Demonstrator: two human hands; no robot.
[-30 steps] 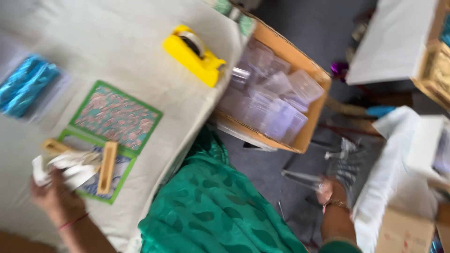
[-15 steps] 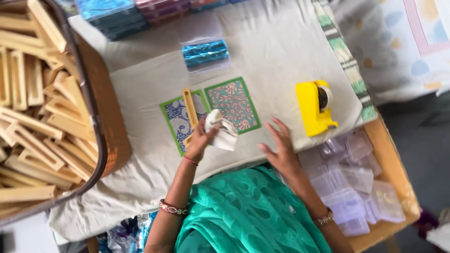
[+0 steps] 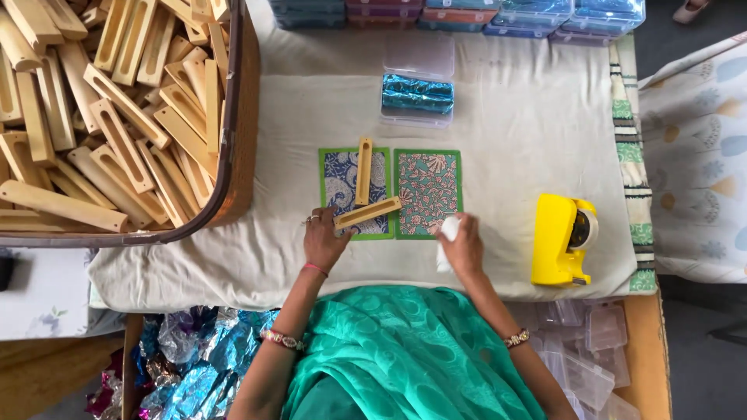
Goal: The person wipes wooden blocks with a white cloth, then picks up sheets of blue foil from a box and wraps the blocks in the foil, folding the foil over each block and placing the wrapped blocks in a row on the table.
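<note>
Left hand [image 3: 325, 239] grips slotted wooden bar [image 3: 367, 213] over blue patterned green-edged card [image 3: 345, 191]; second bar [image 3: 363, 170] on it. Right hand [image 3: 464, 247] clutches white wad [image 3: 447, 236] beside unwrapped teal floral card [image 3: 428, 193]. Neither card wrapped yet.

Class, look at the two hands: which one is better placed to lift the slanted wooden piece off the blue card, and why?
Left. The left hand already touches the slanted wooden piece on the blue card; the right hand holds a white wad by the other card.
</note>
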